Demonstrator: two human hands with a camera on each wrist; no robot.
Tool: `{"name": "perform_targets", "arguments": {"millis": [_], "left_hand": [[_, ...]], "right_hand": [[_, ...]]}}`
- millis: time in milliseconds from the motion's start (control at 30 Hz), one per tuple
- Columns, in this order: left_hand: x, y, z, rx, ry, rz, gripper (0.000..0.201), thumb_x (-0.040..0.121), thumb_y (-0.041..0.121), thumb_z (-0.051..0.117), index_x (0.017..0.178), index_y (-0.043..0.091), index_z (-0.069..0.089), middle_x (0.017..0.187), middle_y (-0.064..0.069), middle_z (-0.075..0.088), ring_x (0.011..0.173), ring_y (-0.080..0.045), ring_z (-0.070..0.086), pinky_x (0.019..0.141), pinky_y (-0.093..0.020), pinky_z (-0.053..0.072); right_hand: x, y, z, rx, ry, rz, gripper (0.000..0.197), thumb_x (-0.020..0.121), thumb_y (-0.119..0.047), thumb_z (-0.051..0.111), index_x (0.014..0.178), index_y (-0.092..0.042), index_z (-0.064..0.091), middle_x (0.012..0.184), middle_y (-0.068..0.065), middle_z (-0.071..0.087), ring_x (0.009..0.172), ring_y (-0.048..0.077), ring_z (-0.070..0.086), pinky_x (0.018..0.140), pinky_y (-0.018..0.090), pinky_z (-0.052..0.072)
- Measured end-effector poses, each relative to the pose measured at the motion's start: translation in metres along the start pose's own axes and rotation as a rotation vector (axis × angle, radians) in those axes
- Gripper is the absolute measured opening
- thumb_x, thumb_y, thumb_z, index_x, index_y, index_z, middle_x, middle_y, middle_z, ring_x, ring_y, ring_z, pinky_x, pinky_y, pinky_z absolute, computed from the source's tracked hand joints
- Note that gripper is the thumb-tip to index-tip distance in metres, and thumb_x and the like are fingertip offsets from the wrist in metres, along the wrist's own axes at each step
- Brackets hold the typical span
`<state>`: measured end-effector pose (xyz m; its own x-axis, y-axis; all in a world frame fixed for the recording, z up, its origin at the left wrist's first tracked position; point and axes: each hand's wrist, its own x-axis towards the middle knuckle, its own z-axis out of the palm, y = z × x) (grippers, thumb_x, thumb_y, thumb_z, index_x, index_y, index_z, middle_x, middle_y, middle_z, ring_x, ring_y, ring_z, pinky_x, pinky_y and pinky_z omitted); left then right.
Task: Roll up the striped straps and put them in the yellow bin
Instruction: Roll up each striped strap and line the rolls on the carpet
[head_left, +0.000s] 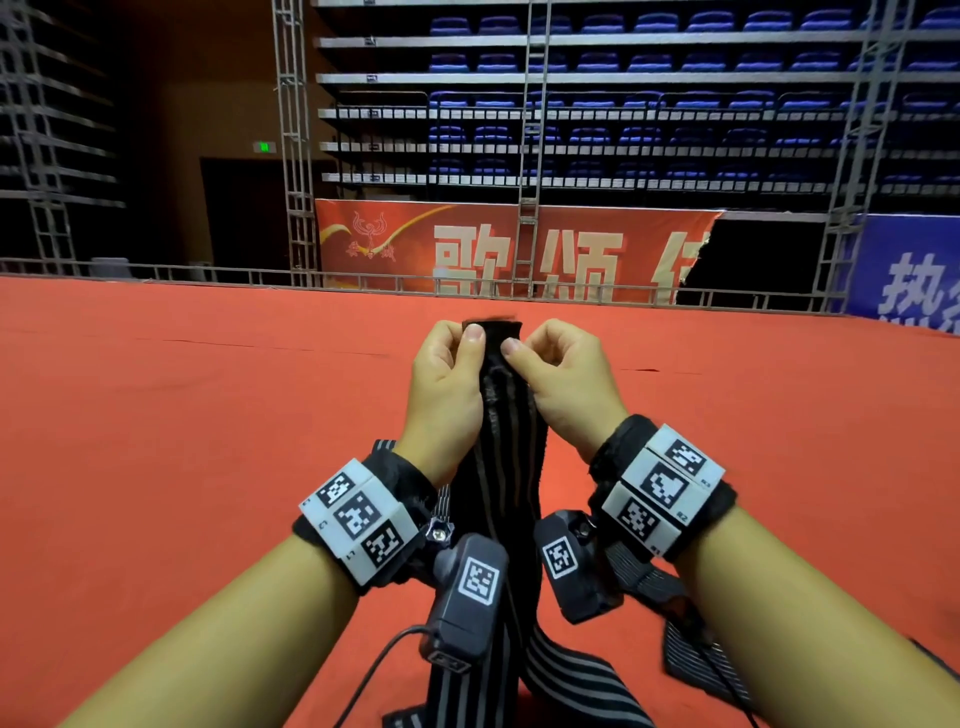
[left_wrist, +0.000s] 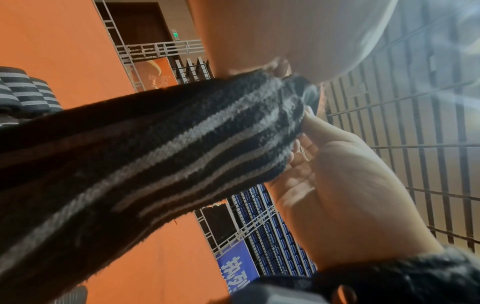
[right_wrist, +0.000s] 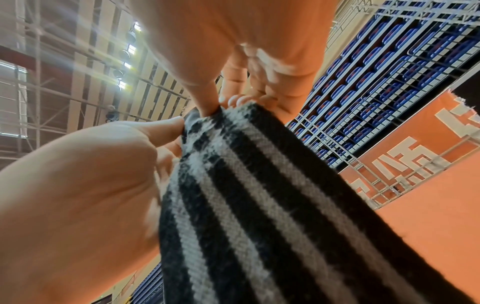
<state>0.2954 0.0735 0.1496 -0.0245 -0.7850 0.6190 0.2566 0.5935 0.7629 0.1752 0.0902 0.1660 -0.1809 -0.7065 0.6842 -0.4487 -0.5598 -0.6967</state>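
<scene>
A black strap with grey stripes (head_left: 506, 467) hangs upright between my two hands above the red carpet. My left hand (head_left: 470, 338) pinches its top end from the left, thumb on the near face. My right hand (head_left: 519, 345) pinches the same end from the right. The top edge of the strap looks folded over between the thumbs. Its lower part trails down to the carpet (head_left: 571, 686). Both wrist views show the strap (left_wrist: 182, 148) (right_wrist: 259, 195) close up, held at its end by fingertips. Rolled striped straps (left_wrist: 23, 92) lie on the carpet. The yellow bin is not in view.
Red carpet (head_left: 182, 441) stretches ahead to a low metal railing (head_left: 208, 273), with a red banner (head_left: 467, 249) and blue seats behind. Another striped strap piece (head_left: 693, 660) lies at the lower right by my right forearm. Camera cables hang under my wrists.
</scene>
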Motion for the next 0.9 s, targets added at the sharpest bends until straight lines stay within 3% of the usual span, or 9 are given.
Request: {"name": "perform_targets", "arguments": {"millis": [100,200,300,433,500,633,733,833,900], "left_hand": [[0.002,0.006,0.0,0.011,-0.002,0.021,0.021,0.101,0.025,0.048,0.082,0.015,0.049,0.082,-0.012,0.054,0.074,-0.022,0.05,0.069,-0.042,0.045],[0.002,0.015,0.0,0.026,-0.004,0.036,0.022,0.097,0.031,0.048,0.083,0.014,0.048,0.081,-0.011,0.05,0.073,-0.023,0.046,0.068,-0.043,0.043],[0.003,0.023,-0.002,0.023,0.006,0.037,0.027,0.093,0.036,0.046,0.089,0.009,0.049,0.082,-0.012,0.05,0.074,-0.024,0.046,0.068,-0.043,0.043],[0.005,0.029,-0.002,-0.003,0.013,0.036,0.024,0.102,0.028,0.046,0.092,0.006,0.05,0.081,-0.012,0.049,0.073,-0.023,0.046,0.067,-0.04,0.042],[0.004,0.029,-0.001,0.004,0.005,0.035,0.022,0.103,0.025,0.047,0.091,0.008,0.051,0.08,-0.011,0.052,0.073,-0.022,0.05,0.067,-0.038,0.045],[0.0,0.03,0.001,0.034,-0.061,0.059,0.008,0.1,0.019,0.052,0.101,0.013,0.057,0.09,-0.012,0.067,0.08,-0.02,0.064,0.077,-0.039,0.055],[-0.001,0.036,0.004,-0.012,-0.073,0.052,0.01,0.103,0.008,0.045,0.107,0.006,0.053,0.088,-0.015,0.067,0.075,-0.018,0.066,0.071,-0.034,0.057],[-0.002,0.042,0.004,-0.034,-0.078,0.048,0.011,0.104,0.008,0.042,0.107,0.006,0.053,0.088,-0.016,0.067,0.075,-0.02,0.066,0.07,-0.038,0.057],[0.0,0.044,0.002,-0.053,-0.064,0.035,0.014,0.105,0.01,0.04,0.109,0.005,0.052,0.089,-0.015,0.068,0.073,-0.021,0.066,0.068,-0.039,0.057]], "right_hand": [[0.0,-0.005,-0.002,0.005,0.016,-0.015,0.03,0.089,-0.022,0.066,0.065,-0.016,0.048,0.059,-0.007,0.048,0.055,0.009,0.043,0.058,0.029,0.039],[-0.005,-0.008,-0.005,-0.035,-0.003,0.015,0.026,0.09,-0.03,0.065,0.074,-0.015,0.05,0.063,-0.008,0.051,0.055,0.006,0.044,0.057,0.024,0.038],[-0.012,-0.001,-0.008,0.038,-0.168,0.156,0.024,0.094,-0.034,0.06,0.082,-0.014,0.052,0.069,-0.004,0.054,0.059,0.008,0.049,0.059,0.026,0.04],[-0.025,0.006,-0.01,0.195,-0.386,0.141,0.017,0.099,-0.01,0.049,0.085,-0.014,0.059,0.077,-0.006,0.062,0.066,0.001,0.058,0.062,0.018,0.046],[-0.027,0.006,-0.011,0.214,-0.359,0.105,0.017,0.098,-0.005,0.049,0.087,-0.012,0.06,0.081,-0.003,0.064,0.071,0.002,0.06,0.066,0.019,0.048],[-0.028,0.003,-0.006,0.19,-0.283,0.096,0.012,0.098,-0.014,0.052,0.088,-0.015,0.059,0.083,-0.001,0.064,0.076,0.01,0.06,0.07,0.032,0.049],[-0.033,0.004,0.0,0.216,-0.241,0.131,0.008,0.1,-0.018,0.049,0.098,-0.014,0.056,0.09,0.001,0.064,0.08,0.01,0.061,0.074,0.034,0.05],[-0.035,0.009,0.002,0.237,-0.293,0.192,0.015,0.101,-0.019,0.047,0.112,-0.012,0.054,0.104,0.005,0.064,0.09,0.012,0.062,0.084,0.037,0.051],[-0.038,0.012,0.001,0.24,-0.351,0.227,0.011,0.101,-0.016,0.047,0.111,-0.017,0.053,0.107,0.005,0.063,0.09,0.011,0.062,0.084,0.033,0.051]]}}
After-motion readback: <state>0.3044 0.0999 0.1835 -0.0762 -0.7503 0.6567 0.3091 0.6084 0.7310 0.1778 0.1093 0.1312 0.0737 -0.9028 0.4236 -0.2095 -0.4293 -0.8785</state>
